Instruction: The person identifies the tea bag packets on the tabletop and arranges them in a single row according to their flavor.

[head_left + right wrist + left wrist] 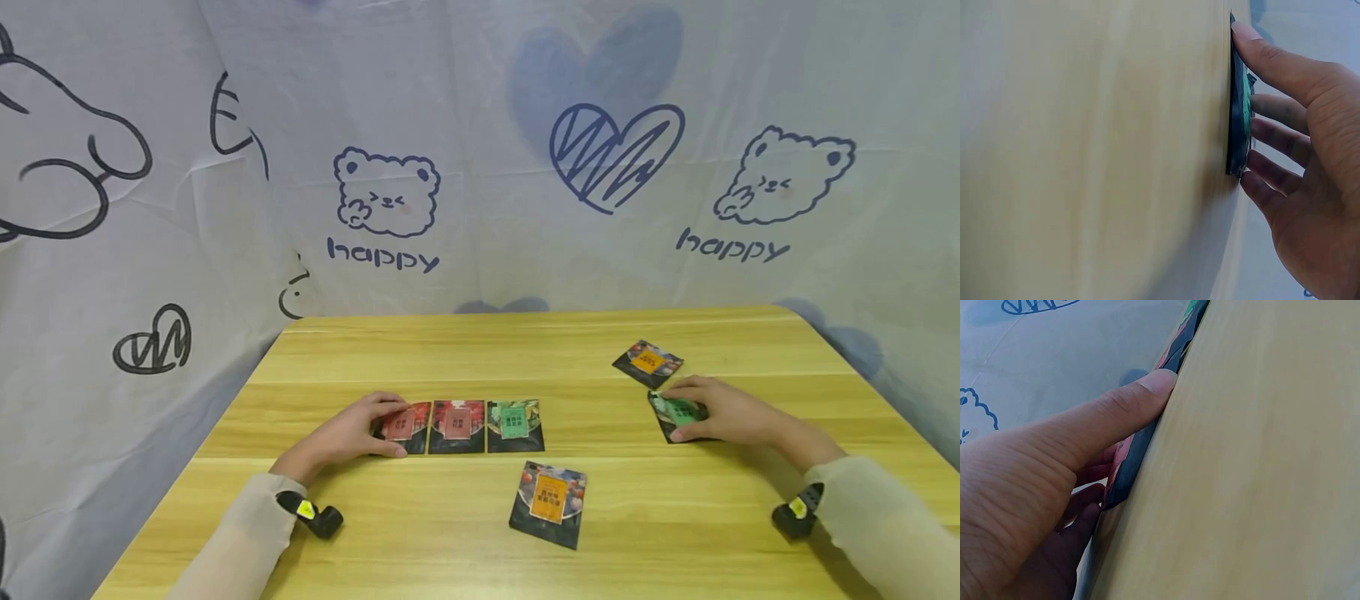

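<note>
My left hand (351,432) grips a red-and-black seasoning packet (414,429) at the left end of a row. In the left wrist view its thumb lies on the packet's near edge (1137,457), with the other fingers at the left end. A second red packet (457,427) and a green-labelled packet (514,426) continue the row to the right. On the right side, my right hand (738,417) holds another green-labelled packet (678,417) between thumb and fingers. That packet (1239,119) lies low against the tabletop in the right wrist view.
An orange-labelled packet (649,362) lies tilted just behind the right hand's packet. Another orange-labelled packet (549,504) rests in front of the row, slightly turned. Behind the wooden table (420,525) hangs a pale cloth (480,125) with bear and heart drawings.
</note>
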Tool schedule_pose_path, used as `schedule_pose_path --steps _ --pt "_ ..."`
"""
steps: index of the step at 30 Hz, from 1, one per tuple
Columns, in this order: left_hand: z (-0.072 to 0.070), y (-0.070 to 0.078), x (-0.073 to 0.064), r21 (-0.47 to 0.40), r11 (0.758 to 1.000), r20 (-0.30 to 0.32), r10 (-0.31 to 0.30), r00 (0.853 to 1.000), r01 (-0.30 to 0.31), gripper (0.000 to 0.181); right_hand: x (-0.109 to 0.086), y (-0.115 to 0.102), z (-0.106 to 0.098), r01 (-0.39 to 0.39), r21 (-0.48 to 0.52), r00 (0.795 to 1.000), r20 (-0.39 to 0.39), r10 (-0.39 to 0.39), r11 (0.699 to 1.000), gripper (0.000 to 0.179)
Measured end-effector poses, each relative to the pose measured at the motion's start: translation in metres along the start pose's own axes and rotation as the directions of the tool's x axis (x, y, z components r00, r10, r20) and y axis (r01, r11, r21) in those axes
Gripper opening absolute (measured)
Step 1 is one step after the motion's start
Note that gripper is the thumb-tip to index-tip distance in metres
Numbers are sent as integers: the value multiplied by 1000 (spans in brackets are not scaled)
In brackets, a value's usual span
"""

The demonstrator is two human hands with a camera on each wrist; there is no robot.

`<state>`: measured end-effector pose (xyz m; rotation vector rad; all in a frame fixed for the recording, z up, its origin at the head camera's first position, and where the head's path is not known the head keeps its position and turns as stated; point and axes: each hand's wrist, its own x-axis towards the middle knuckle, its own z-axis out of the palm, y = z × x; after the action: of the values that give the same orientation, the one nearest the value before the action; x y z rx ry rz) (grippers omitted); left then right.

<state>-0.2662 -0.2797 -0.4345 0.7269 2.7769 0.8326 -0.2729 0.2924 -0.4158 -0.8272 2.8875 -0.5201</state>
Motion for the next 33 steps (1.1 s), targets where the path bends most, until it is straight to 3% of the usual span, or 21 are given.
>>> schedule_pose_path --steps 12,33 --pt "1 -2 0 1 1000 1 3 1000 -3 82 11 -14 9 -1 -55 1000 -7 0 998 80" --pt "1 -3 0 16 1000 -4 2 1000 -2 82 32 -52 22 29 -50 999 33 -27 998 77"
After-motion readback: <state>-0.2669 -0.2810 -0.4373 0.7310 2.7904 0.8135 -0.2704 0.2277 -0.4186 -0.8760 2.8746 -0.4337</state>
